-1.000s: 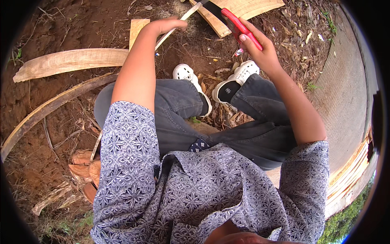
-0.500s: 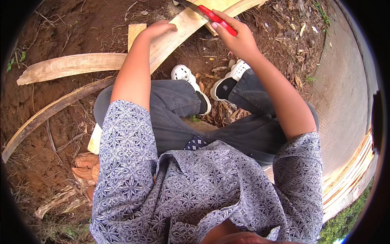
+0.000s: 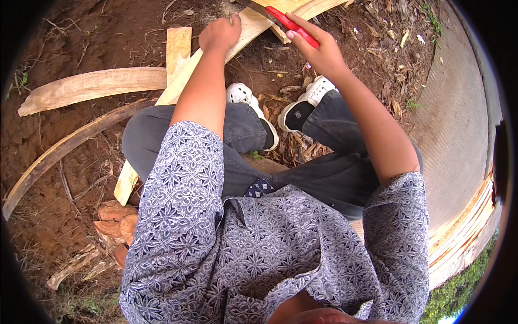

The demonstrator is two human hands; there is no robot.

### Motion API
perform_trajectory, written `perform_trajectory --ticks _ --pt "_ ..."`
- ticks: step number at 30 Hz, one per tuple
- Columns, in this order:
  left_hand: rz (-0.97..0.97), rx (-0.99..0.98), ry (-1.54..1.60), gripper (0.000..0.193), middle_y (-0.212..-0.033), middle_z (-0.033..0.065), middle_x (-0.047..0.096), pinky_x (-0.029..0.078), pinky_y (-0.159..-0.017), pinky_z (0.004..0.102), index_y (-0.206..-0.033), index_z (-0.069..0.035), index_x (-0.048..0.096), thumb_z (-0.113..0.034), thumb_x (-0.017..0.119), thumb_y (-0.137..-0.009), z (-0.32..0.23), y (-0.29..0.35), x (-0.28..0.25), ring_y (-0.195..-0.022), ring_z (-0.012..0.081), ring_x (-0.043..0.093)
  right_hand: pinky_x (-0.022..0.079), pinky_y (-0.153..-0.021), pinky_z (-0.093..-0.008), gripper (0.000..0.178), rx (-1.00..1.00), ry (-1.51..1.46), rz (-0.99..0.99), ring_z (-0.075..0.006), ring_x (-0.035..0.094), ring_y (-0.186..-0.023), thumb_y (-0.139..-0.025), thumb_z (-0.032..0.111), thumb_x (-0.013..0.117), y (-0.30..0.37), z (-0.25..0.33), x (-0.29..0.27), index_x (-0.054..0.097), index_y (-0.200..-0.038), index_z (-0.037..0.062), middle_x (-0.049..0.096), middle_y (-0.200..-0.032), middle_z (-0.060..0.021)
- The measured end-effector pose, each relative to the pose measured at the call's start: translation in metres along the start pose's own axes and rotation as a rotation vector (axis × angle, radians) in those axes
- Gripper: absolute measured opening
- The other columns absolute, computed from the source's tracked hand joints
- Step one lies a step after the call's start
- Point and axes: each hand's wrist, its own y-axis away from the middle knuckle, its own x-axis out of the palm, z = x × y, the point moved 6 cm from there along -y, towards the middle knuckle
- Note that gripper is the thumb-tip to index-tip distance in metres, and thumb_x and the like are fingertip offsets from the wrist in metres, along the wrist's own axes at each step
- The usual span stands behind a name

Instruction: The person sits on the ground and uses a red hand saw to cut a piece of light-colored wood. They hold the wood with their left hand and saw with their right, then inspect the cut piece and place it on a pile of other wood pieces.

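Observation:
My right hand [image 3: 318, 51] is wrapped around the red handle of a saw [image 3: 291, 27]. Its dark blade points up and left and runs out of the top of the view, lying over a pale wooden board [image 3: 243, 40]. My left hand [image 3: 220, 35] grips this board left of the blade, thumb raised, with its other fingers mostly hidden. The board slants from the top down past my left knee, partly covered by my left forearm. Under it, a short wooden piece [image 3: 178, 48] sticks out on the left.
On the soil at left lie a curved pale plank [image 3: 97, 89] and a thin curved strip with bark [image 3: 65, 143]. Cut wood chunks [image 3: 116, 221] sit at lower left. My white shoes [image 3: 240, 94] rest between my knees. At right is a grey mat [image 3: 453, 108] with stacked pale strips [image 3: 464, 221].
My left hand has gone from lying flat to gripping, shifting up and right along the board. The board has swung slightly, and more of the short piece shows. The saw has shifted slightly down and right.

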Motion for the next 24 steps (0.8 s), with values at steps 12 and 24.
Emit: perform_trajectory --ticks 12,24 --pt "-0.209 0.101 -0.057 0.062 -0.098 0.0189 0.077 0.057 -0.080 0.0497 -0.103 -0.010 0.080 -0.053 0.036 -0.104 -0.005 0.013 -0.003 -0.092 0.0372 0.075 0.057 -0.083 -0.0300 0.024 0.091 -0.116 -0.095 -0.0166 0.074 -0.092 -0.097 0.012 0.067 -0.062 0.085 0.011 0.076 -0.115 -0.0001 0.079 -0.104 -0.0142" --pt "0.001 0.495 -0.117 0.066 -0.121 0.0224 0.069 0.053 -0.096 0.0472 -0.121 -0.004 0.064 -0.051 0.083 -0.079 0.005 0.003 -0.020 -0.115 0.0414 0.065 0.055 -0.078 -0.0261 0.029 0.015 -0.282 -0.083 -0.0123 0.070 -0.086 -0.100 0.017 0.066 -0.078 0.094 0.002 0.073 -0.118 -0.0052 0.077 -0.099 -0.0095"
